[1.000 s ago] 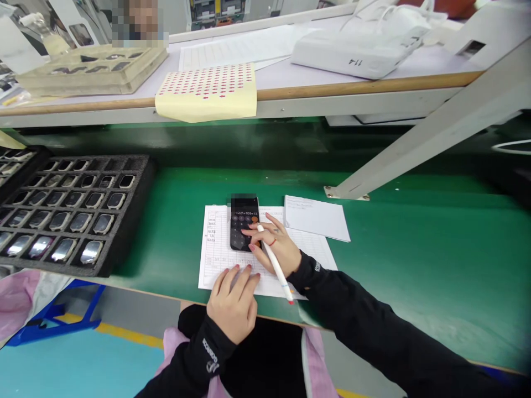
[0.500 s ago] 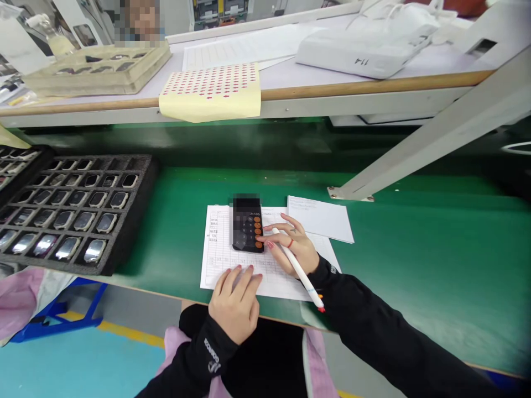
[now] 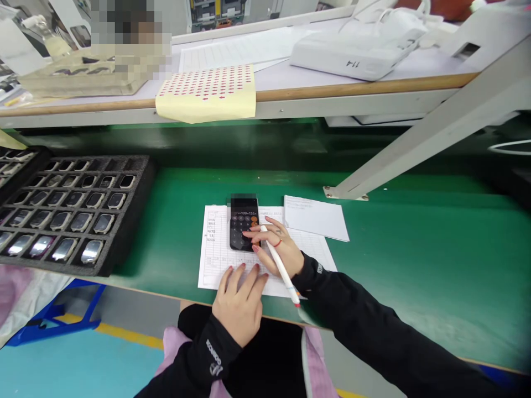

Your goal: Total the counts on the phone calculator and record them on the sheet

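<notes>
A black phone (image 3: pixel 240 241) showing a calculator lies on a printed form sheet (image 3: pixel 211 271) with a table of handwritten figures. My right hand (image 3: pixel 286 251) holds a white pen (image 3: pixel 282 271) slantwise between its fingers, and its fingertips reach over the phone's keypad. Whether a fingertip presses the glass I cannot tell. On the lower edge of the form my left hand (image 3: pixel 238 304) rests flat with its fingers spread, holding nothing. Beside the right hand, a smaller stack of white paper (image 3: pixel 317 218) overlaps the form's upper right corner.
At the left stands a black foam tray (image 3: pixel 139 221) with watch-like pieces in its pockets. A slanted metal leg (image 3: pixel 398 146) meets the green table (image 3: pixel 394 249). Above are a shelf with a yellow sticker sheet (image 3: pixel 205 108), a white device (image 3: pixel 332 58) and a person behind it.
My right hand and the pen have moved left over the keypad. The calculator's display shows a different entry. The left hand stays on the form, and the view has shifted slightly.
</notes>
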`<state>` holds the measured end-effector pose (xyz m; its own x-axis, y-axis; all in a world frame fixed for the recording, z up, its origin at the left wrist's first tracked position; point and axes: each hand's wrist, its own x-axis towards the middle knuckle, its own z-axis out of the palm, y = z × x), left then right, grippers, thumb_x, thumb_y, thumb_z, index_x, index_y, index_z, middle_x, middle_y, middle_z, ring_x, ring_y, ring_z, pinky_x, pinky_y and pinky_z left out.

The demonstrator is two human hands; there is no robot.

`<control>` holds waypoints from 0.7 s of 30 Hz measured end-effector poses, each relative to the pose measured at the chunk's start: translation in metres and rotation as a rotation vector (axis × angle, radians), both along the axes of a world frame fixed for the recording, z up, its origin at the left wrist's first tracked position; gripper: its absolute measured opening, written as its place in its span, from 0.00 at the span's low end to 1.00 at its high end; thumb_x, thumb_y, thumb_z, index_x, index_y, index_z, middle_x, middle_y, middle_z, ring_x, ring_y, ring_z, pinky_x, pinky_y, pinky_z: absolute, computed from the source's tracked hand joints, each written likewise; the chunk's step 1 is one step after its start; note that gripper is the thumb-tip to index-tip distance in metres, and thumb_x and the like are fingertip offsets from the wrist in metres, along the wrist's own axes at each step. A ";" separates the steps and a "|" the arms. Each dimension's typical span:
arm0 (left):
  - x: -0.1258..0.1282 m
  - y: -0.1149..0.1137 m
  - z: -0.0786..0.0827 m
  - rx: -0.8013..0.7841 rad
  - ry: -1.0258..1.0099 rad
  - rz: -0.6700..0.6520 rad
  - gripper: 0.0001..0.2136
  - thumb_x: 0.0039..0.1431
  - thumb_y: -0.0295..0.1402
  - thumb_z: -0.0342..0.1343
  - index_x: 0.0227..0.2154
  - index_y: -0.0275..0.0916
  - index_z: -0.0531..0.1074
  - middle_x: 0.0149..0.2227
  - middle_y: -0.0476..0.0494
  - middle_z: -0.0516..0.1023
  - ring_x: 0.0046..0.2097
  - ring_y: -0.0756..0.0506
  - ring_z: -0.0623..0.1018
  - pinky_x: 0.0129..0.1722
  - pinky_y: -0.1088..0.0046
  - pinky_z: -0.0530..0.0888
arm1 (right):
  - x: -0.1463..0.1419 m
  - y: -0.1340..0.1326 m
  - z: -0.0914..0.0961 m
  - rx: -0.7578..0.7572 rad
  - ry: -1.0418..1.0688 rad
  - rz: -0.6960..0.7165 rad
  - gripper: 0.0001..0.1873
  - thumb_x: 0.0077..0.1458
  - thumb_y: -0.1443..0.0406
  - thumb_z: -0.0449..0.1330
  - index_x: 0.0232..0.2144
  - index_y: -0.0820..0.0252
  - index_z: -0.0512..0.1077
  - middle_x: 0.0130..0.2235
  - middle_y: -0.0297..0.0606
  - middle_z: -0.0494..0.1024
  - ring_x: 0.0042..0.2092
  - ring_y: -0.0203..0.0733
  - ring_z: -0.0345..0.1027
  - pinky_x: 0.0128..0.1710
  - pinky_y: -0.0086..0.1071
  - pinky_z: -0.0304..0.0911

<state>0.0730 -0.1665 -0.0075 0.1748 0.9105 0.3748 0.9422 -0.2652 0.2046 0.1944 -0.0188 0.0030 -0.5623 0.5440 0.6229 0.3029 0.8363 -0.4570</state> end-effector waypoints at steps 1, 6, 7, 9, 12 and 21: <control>0.000 0.000 0.000 0.005 -0.003 -0.003 0.21 0.57 0.30 0.52 0.54 0.44 0.68 0.57 0.51 0.70 0.58 0.41 0.67 0.60 0.58 0.63 | -0.002 -0.001 0.000 -0.008 -0.014 0.020 0.09 0.52 0.68 0.55 0.38 0.53 0.63 0.42 0.36 0.81 0.47 0.45 0.72 0.57 0.55 0.57; -0.001 0.000 -0.001 0.002 -0.016 -0.013 0.19 0.57 0.30 0.52 0.52 0.42 0.69 0.54 0.50 0.73 0.58 0.41 0.67 0.60 0.58 0.62 | -0.007 -0.003 -0.003 -0.010 -0.092 0.129 0.14 0.52 0.65 0.56 0.43 0.54 0.62 0.44 0.39 0.79 0.52 0.48 0.69 0.59 0.59 0.52; -0.001 0.000 -0.001 0.001 -0.018 -0.011 0.19 0.56 0.30 0.53 0.52 0.42 0.69 0.53 0.49 0.73 0.58 0.41 0.67 0.60 0.58 0.62 | -0.007 -0.003 -0.004 -0.010 -0.100 0.135 0.14 0.52 0.65 0.56 0.42 0.54 0.62 0.43 0.39 0.80 0.52 0.48 0.69 0.59 0.59 0.52; -0.001 0.000 -0.001 0.003 -0.011 -0.009 0.20 0.56 0.30 0.53 0.52 0.42 0.69 0.54 0.48 0.73 0.58 0.41 0.67 0.60 0.58 0.63 | -0.006 -0.003 -0.004 -0.010 -0.081 0.126 0.12 0.52 0.65 0.56 0.41 0.54 0.63 0.40 0.38 0.80 0.51 0.48 0.69 0.59 0.60 0.52; -0.001 0.000 -0.001 0.013 0.010 -0.011 0.22 0.56 0.30 0.53 0.55 0.42 0.67 0.55 0.48 0.71 0.58 0.41 0.67 0.60 0.58 0.63 | -0.003 -0.005 -0.003 0.013 -0.014 0.106 0.11 0.50 0.67 0.56 0.38 0.53 0.64 0.35 0.35 0.81 0.47 0.46 0.72 0.58 0.57 0.54; -0.001 0.001 0.000 -0.012 -0.012 -0.016 0.19 0.59 0.30 0.51 0.54 0.43 0.68 0.58 0.53 0.69 0.58 0.41 0.67 0.60 0.58 0.62 | -0.005 0.002 -0.004 -0.017 -0.059 -0.014 0.11 0.52 0.67 0.57 0.39 0.54 0.61 0.48 0.42 0.77 0.52 0.49 0.69 0.58 0.58 0.55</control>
